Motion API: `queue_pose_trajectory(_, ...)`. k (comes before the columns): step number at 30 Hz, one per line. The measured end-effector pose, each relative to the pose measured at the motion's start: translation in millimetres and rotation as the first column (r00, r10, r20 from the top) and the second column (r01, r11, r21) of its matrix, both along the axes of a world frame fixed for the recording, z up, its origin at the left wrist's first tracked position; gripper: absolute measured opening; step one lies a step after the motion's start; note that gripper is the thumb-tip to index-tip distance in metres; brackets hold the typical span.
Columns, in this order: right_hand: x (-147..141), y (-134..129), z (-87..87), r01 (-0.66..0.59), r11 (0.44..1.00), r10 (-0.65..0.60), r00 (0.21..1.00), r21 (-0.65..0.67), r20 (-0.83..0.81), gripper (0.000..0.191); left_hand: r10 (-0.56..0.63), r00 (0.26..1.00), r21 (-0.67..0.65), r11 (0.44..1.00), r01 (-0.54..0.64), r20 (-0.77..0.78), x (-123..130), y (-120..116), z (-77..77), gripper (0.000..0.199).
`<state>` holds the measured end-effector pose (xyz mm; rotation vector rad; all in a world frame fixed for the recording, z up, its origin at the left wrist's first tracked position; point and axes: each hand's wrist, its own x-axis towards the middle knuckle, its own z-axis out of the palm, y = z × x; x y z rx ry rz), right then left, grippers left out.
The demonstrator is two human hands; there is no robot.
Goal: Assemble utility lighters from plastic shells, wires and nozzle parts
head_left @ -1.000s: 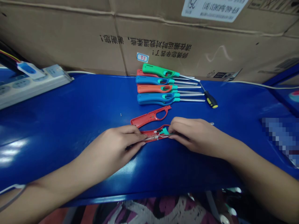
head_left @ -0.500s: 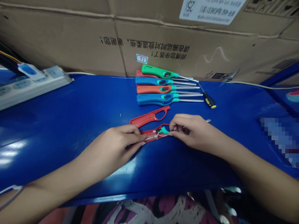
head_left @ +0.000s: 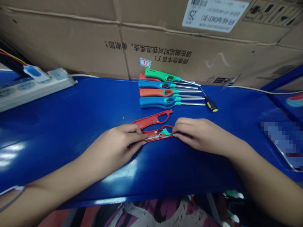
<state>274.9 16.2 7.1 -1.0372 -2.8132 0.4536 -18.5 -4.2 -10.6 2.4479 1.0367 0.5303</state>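
An open red lighter half point(head_left: 151, 138) lies on the blue table, with a teal trigger point(head_left: 165, 131), a clear tube and thin wires inside. My left hand point(head_left: 125, 140) grips its left end between thumb and fingers. At its right end, my right hand point(head_left: 191, 132) is closed in a pinch; what lies between those fingertips is hidden. Just behind, the other red shell half point(head_left: 153, 119) rests with its inner side up. Farther back are several assembled lighters in green, red, blue point(head_left: 153, 101) and orange point(head_left: 156, 92), metal tubes pointing right.
A black and yellow screwdriver point(head_left: 210, 104) lies right of the lighters. One tiny screw point(head_left: 123, 117) is left of the shells. A power strip point(head_left: 35, 85) stands at the left. The cardboard box point(head_left: 82, 41) borders the back, and a pixelated flat object point(head_left: 284, 142) is at the right.
The right hand's fingers have drawn closer together at the lighter's right end, and the metal piece seen beyond that hand no longer shows. The left hand keeps its grip. The view has shifted slightly.
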Motion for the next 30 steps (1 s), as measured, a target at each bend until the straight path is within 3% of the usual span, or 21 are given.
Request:
queue_pose_trajectory(14,5.5,12.1,-4.7,0.077,0.967,-0.128,0.971,-0.242,-0.202,0.008,-0.007,1.0,0.035,0.999,0.007,0.0,-0.9,5.7,1.0,0.025)
queue_pose_trajectory(16,3.5,9.1,0.4,0.093,0.972,-0.137,0.971,-0.218,-0.198,0.005,0.012,0.999,0.018,1.0,-0.011,-0.034,0.0,4.8,2.2,0.024)
queue_pose_trajectory(19,-2.5,4.7,5.9,0.084,0.984,-0.12,0.964,-0.159,-0.239,0.022,0.053,0.993,0.033,0.998,-0.05,-0.102,0.6,1.7,5.0,0.022)
queue_pose_trajectory(23,-10.9,6.9,-1.1,0.143,0.985,-0.13,0.983,0.094,-0.13,0.035,0.106,0.986,0.102,0.99,-0.094,-0.126,-1.8,-0.8,10.4,0.023)
queue_pose_trajectory(26,-13.3,10.6,-8.5,0.167,0.965,-0.169,0.986,0.204,-0.01,0.021,0.126,0.985,0.165,0.981,-0.105,-0.119,-4.1,0.9,13.9,0.024)
queue_pose_trajectory(30,-11.7,7.9,-8.4,0.162,0.967,-0.161,0.987,0.196,-0.021,0.01,0.125,0.988,0.271,0.958,-0.094,-0.096,-5.5,5.6,14.2,0.027)
